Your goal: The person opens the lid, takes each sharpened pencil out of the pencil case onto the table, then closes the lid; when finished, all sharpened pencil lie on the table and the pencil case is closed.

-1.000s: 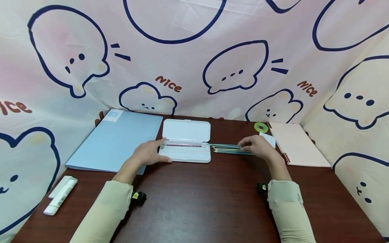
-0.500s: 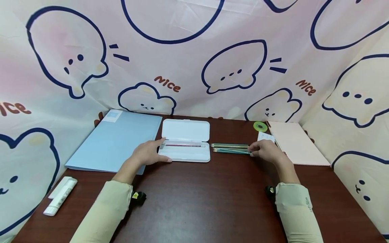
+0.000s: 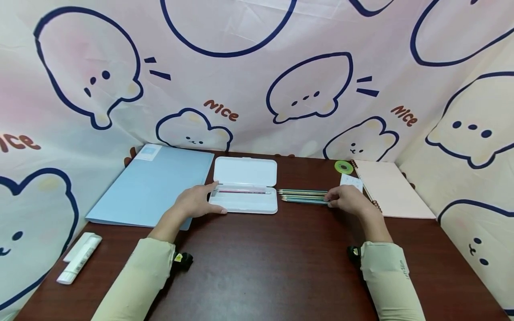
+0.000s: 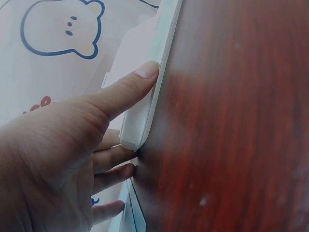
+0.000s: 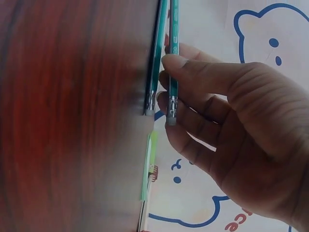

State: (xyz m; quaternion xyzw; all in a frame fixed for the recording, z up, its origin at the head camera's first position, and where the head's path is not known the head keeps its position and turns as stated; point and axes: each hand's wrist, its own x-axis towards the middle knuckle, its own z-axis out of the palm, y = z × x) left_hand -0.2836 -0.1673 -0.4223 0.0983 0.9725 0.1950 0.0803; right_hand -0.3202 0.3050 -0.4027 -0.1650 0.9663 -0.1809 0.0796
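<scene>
An open white pencil case (image 3: 245,200) lies mid-table with one reddish pencil (image 3: 241,192) in its tray. My left hand (image 3: 196,203) holds the case's left end, thumb along the front edge (image 4: 145,72) and fingers at the back. Several teal pencils (image 3: 303,196) lie in a row just right of the case. My right hand (image 3: 347,198) pinches the eraser end of one teal pencil (image 5: 173,72) between thumb and fingers, slightly raised above the others (image 5: 154,72).
A blue folder (image 3: 150,185) lies left of the case. A pink spiral notebook (image 3: 391,189), a small white card (image 3: 351,180) and a green tape roll (image 3: 344,167) sit at the right. A white tube (image 3: 78,258) rests near the left front. Printed cloth walls surround the brown table (image 3: 261,267).
My right hand slid right along the teal pencils to their eraser ends and took hold of one. My left hand stayed on the case.
</scene>
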